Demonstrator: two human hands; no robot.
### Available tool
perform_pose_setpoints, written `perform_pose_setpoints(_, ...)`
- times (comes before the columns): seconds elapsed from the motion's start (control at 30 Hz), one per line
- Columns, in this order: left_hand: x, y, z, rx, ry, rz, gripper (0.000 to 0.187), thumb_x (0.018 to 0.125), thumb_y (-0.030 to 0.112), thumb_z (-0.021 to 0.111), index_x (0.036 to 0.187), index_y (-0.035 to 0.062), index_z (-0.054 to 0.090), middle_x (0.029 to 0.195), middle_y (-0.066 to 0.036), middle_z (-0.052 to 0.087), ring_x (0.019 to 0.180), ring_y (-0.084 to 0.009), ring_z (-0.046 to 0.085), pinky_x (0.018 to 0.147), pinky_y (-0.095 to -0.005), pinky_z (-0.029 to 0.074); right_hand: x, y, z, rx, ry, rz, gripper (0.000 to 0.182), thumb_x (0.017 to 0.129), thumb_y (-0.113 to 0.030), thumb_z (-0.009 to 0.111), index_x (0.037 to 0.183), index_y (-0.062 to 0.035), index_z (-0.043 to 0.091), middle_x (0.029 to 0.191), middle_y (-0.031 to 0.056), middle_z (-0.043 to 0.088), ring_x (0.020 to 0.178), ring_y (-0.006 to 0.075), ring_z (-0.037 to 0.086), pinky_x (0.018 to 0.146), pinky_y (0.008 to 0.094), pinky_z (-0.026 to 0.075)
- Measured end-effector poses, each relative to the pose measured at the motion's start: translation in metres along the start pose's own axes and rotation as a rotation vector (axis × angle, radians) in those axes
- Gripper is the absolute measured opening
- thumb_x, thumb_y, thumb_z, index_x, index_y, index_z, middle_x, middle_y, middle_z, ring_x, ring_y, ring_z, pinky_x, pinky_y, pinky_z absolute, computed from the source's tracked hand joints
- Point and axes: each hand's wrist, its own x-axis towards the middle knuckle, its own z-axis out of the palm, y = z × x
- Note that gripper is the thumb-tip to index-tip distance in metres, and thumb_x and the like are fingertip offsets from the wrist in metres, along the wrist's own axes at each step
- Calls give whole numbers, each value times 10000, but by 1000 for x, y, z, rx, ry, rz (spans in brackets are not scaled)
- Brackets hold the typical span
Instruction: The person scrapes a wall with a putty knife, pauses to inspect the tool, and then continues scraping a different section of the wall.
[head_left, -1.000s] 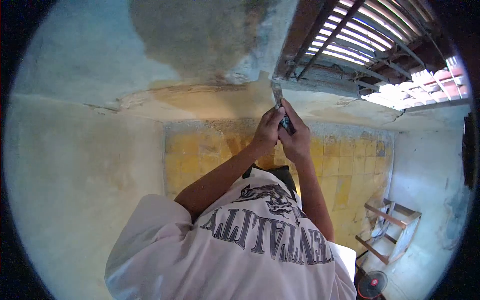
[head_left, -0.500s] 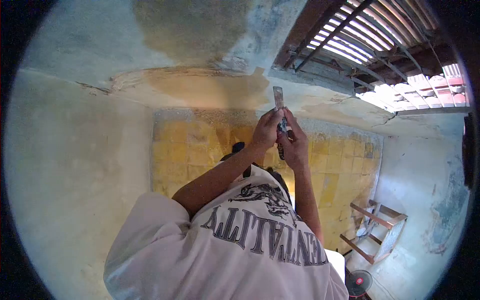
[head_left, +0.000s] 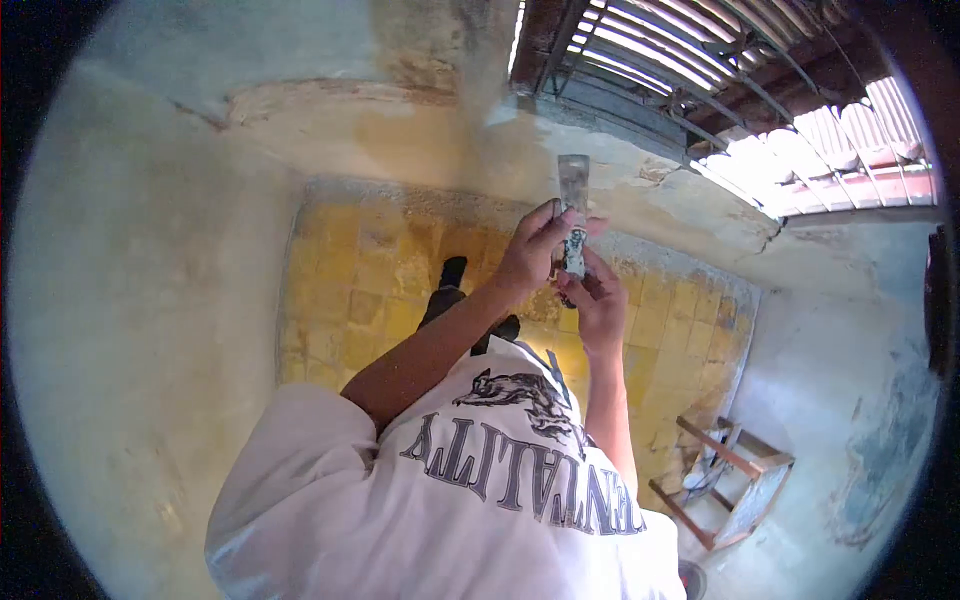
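We see both hands close together just above the middle of the frame, each one clasped on the same flat-bladed scraper (head_left: 574, 250). The scraper stands nearly upright in the picture, its wide metal blade pointing to the top edge and its mottled handle between the hands.

Our left hand (head_left: 530, 255) grips from the left, high on the handle near the blade, thumb laid across the front and the fingers curled. Behind it, the left forearm (head_left: 440, 345) slants up and rightward from the sleeve at lower left, elbow bent outward. Our right hand (head_left: 603, 305) sits lower and to the right, fingers bent round the lower handle; how they wrap its far side we cannot tell. The right forearm (head_left: 608, 410) rises almost straight up the picture.

Below the hands spreads our printed white shirt (head_left: 330, 500). Yellow floor tiles (head_left: 330, 260) lie behind the arms, a barred window (head_left: 635, 110) fills the upper right, and a wooden frame (head_left: 718, 446) stands at lower right.
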Motion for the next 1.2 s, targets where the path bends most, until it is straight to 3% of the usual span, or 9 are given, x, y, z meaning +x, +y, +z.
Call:
perform_pose_setpoints(0.13,-27,2,6,-67,-12,-133,432,985,347,487,1186,-33,522,1166,-214,629,1066,-239,619,948,-362,478,-12,-11,-11,-28,-175,30,305,867,26,618,1170,40,585,893,17,632,754,86,585,631,222,466)
perform_pose_setpoints(0.27,-34,5,6,-49,-54,-120,436,986,340,483,1219,-29,499,1175,-201,630,1052,-225,623,929,-360,489,-12,-10,-20,-38,-263,91,228,880,9,614,1105,40,606,861,10,628,686,80,570,595,227,450)
perform_pose_setpoints(0.43,-25,-6,1,124,-33,-144,395,987,343,481,1197,9,506,1121,-140,656,954,-196,638,866,-332,505,-12,-17,-23,0,-167,174,208,876,-14,596,1079,31,592,810,66,634,621,142,614,536,257,494)
perform_pose_setpoints(0.53,-15,-17,-6,45,146,-190,276,994,298,477,1064,40,544,954,-83,675,747,-125,636,654,-245,487,-10,-7,-20,-105,-25,178,179,888,-48,616,1052,24,603,776,45,621,624,109,594,519,247,461)
perform_pose_setpoints(0.67,-2,-25,-19,199,279,-135,209,970,257,521,905,61,553,730,-4,560,622,-97,555,529,-251,421,-5,3,-24,-402,23,201,197,879,-54,628,1064,10,604,788,51,634,594,120,612,488,228,458)
perform_pose_setpoints(0.77,3,-39,-34,217,342,-91,221,952,259,558,843,67,552,659,16,493,544,-85,479,474,-261,380,6,9,-20,-390,-24,212,212,873,-71,648,1063,8,601,806,48,640,592,110,611,487,221,446)
perform_pose_setpoints(0.83,0,-23,-36,148,413,-207,245,946,277,576,817,70,547,640,19,478,510,-77,435,451,-261,360,18,10,-16,-315,-80,234,202,869,-65,641,1055,2,595,808,53,642,594,113,613,481,226,446)
perform_pose_setpoints(1.07,17,-20,-43,-143,448,-128,265,956,313,575,845,73,562,616,24,468,486,-63,424,444,-231,361,63,-18,-4,310,-363,582,228,877,-152,589,1064,-33,536,779,101,619,562,179,598,424,265,431)
perform_pose_setpoints(1.2,30,-17,-28,-165,592,-156,238,951,296,592,920,61,571,631,30,478,496,-56,428,444,-216,366,95,-14,-15,243,-495,695,245,882,-186,562,1068,-32,521,778,121,612,524,193,580,393,276,415)
